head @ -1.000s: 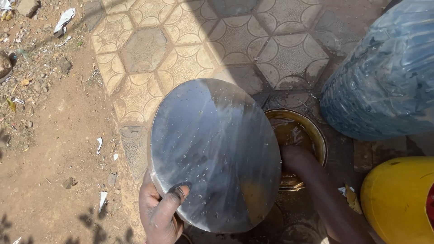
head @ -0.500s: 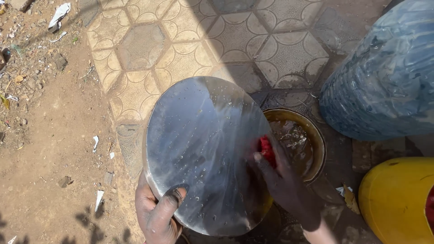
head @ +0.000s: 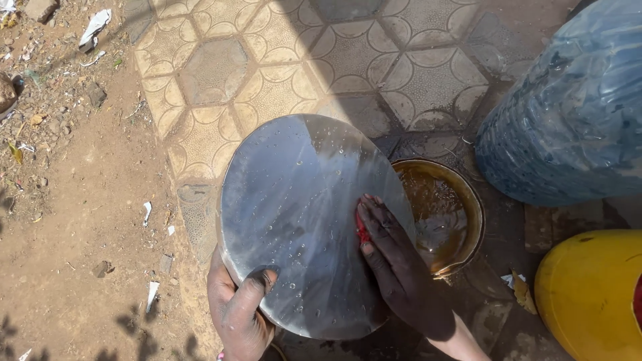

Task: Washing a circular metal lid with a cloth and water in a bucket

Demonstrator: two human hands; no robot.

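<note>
My left hand [head: 237, 309] grips the near rim of a round, wet metal plate [head: 294, 200], thumb on its face, holding it tilted above the ground. My right hand [head: 394, 257] lies flat on the plate's right side and presses a small red scrubber [head: 362, 231] under its fingers. Water drops cover the plate. Behind the plate's right edge stands a bowl [head: 468, 200] of brown, dirty water, partly hidden by the plate.
A large blue wrapped container [head: 568, 120] stands at the right. A yellow container [head: 588, 294] sits at the lower right. Patterned hexagonal paving [head: 281, 60] lies beyond the plate, with bare dirt and litter [head: 73, 200] to the left.
My right hand came out of the bowl with the red scrubber and moved left onto the plate's face. The left hand kept its grip on the rim.
</note>
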